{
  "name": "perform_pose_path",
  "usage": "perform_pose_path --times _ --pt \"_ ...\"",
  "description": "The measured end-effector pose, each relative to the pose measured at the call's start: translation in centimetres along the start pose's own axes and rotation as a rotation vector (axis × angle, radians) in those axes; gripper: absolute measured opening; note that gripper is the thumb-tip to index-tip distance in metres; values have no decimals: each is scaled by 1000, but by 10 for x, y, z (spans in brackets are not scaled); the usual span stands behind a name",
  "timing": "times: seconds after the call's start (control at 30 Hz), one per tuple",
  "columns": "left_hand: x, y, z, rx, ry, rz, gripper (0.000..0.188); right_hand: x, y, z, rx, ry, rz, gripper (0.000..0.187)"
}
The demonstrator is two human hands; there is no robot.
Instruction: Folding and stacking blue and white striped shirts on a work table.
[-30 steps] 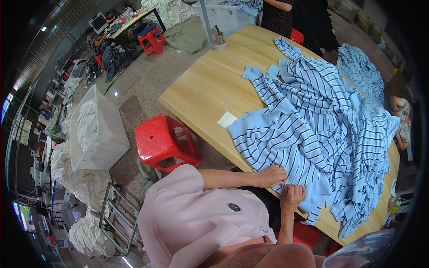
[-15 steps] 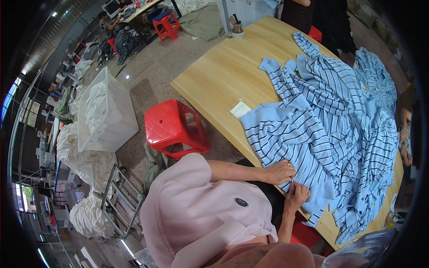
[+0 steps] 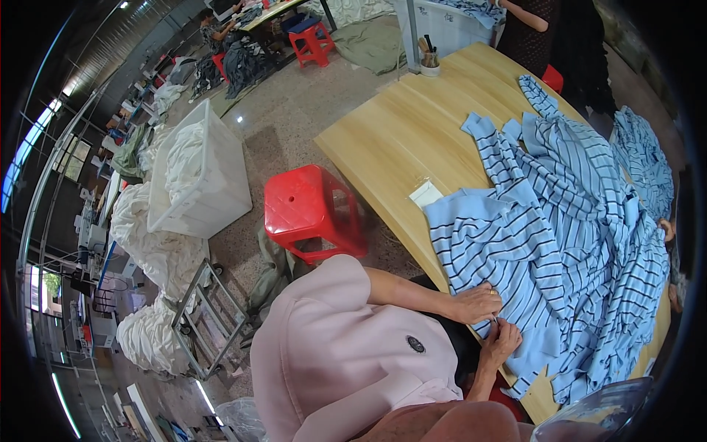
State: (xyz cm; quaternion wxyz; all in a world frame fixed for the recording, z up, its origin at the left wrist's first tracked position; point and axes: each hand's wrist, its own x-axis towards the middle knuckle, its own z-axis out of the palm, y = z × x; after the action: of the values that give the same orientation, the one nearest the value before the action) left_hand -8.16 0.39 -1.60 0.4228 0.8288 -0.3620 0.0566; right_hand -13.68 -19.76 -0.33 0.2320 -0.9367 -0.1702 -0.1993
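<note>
A light blue garment with dark and white stripes lies spread and rumpled over the wooden table. My left hand, with a ring on one finger, is closed on the garment's edge close to the table's near side. Just beside it, my right hand pinches the same edge, its fingertips almost meeting those of the left. Whether something small is held between the fingertips cannot be made out. More striped blue cloth is heaped to the right of my hands.
A red stool stands left of the table. Behind it are a white bin of pale cloth and a metal trolley frame. A small white card and a cup of tools rest on the table. Other people are nearby.
The whole view has shifted, so the scene sits farther right and slightly lower. Both hands stay together at the garment's edge, with little visible change in their grip.
</note>
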Motion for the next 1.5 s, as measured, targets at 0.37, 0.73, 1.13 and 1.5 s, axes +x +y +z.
perform_pose_path --times 0.37,0.73,1.13,1.5 --pt "0 0 -5 184 74 120 13 3 1 5 14 -95 67 12" --pt "5 -4 -8 -76 40 171 10 1 1 9 -8 -36 39 16" --pt "7 -15 2 -165 56 91 14 -11 -5 20 -237 76 32 15" --pt "22 -16 -34 -297 -143 -79 16 6 -18 13 -182 79 4 18"
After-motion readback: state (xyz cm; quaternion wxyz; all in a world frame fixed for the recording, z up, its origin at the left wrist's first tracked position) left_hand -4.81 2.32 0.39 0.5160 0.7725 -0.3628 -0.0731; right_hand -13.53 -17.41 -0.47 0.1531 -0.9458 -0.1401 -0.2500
